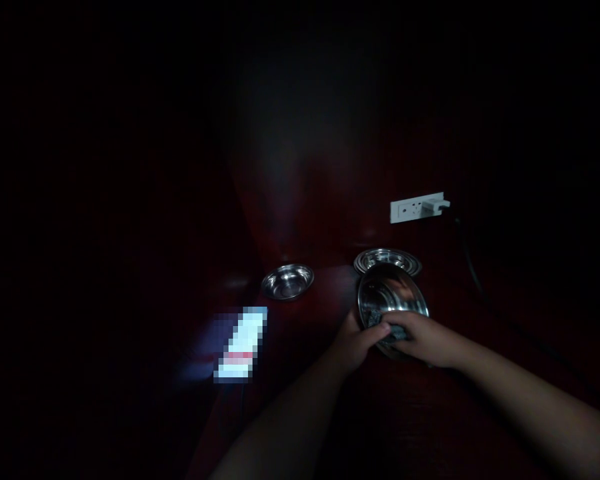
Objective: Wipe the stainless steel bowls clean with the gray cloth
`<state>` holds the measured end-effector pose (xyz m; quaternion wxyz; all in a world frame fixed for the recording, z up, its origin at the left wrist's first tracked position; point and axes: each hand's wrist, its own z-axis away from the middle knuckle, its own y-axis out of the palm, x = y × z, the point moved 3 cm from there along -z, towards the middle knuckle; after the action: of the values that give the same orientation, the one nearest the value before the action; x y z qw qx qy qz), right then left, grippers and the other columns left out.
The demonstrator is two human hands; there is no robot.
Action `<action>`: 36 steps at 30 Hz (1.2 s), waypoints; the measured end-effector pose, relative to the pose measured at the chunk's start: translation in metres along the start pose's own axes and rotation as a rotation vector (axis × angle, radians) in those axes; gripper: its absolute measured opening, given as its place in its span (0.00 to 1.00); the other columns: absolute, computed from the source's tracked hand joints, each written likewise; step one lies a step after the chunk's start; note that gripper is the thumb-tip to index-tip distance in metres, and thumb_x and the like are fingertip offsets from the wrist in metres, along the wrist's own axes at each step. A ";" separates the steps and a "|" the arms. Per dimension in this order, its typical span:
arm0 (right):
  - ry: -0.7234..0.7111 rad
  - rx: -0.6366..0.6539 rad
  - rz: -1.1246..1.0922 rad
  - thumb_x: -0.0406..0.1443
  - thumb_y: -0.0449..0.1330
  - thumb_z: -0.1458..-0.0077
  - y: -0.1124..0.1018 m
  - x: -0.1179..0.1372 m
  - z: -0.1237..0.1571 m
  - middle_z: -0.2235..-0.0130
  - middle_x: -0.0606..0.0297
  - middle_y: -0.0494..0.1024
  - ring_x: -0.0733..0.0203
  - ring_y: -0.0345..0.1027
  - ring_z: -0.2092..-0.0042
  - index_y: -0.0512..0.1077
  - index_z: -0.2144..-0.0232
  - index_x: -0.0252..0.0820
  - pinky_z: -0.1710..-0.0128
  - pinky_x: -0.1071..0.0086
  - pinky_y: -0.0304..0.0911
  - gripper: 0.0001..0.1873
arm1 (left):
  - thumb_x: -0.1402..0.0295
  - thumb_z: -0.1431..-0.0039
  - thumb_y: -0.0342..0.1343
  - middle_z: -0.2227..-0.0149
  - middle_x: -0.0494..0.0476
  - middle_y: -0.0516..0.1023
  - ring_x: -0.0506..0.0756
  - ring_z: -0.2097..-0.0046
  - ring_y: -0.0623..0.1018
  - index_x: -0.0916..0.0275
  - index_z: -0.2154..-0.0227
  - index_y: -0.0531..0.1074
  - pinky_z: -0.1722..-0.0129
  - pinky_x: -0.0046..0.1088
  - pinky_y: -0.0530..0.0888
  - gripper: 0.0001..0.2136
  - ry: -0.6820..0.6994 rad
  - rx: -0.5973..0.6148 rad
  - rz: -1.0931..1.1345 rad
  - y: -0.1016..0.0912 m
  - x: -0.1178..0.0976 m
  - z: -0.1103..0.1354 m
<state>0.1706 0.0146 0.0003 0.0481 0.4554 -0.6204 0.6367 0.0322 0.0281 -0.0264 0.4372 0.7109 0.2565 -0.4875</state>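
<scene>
The scene is very dark. My left hand (356, 343) grips the lower left rim of a shiny steel bowl (393, 300), tilting it up toward me. My right hand (420, 339) is closed on a dark grey pad or cloth (380, 319) pressed against the bowl's inner lower edge. Just behind the held bowl sits a stack of steel bowls (387, 260). A single steel bowl (287, 281) rests to the left on the dark red surface.
A lit phone screen (243, 343) lies at the left on the surface. A white power strip (413, 208) with a plugged adapter and a black cable (473, 267) sits behind, at the right. Everything else is in darkness.
</scene>
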 end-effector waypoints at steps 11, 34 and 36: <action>0.044 -0.051 0.246 0.27 0.55 0.57 -0.015 -0.012 -0.004 0.60 0.58 0.77 0.52 0.69 0.55 0.72 0.68 0.41 0.54 0.61 0.62 0.12 | 0.64 0.57 0.66 0.56 0.59 0.76 0.59 0.53 0.75 0.60 0.49 0.65 0.52 0.44 0.71 0.30 -0.092 0.001 0.062 0.002 0.001 -0.005; 0.088 -0.015 0.138 0.29 0.54 0.56 -0.012 -0.014 0.001 0.65 0.63 0.77 0.57 0.71 0.63 0.72 0.66 0.39 0.60 0.66 0.64 0.12 | 0.64 0.58 0.67 0.55 0.58 0.76 0.58 0.53 0.75 0.60 0.52 0.68 0.52 0.39 0.70 0.27 -0.089 0.013 0.090 0.004 -0.001 -0.004; 0.076 -0.013 0.139 0.29 0.54 0.56 -0.012 -0.014 0.001 0.65 0.63 0.77 0.57 0.70 0.62 0.72 0.66 0.39 0.60 0.66 0.64 0.12 | 0.64 0.58 0.67 0.56 0.57 0.76 0.58 0.54 0.75 0.60 0.52 0.68 0.52 0.39 0.70 0.27 -0.091 0.002 0.071 0.002 0.000 -0.004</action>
<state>0.1867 0.0236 0.0007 0.0304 0.3862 -0.6526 0.6512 0.0361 0.0308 -0.0253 0.4647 0.6971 0.2102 -0.5038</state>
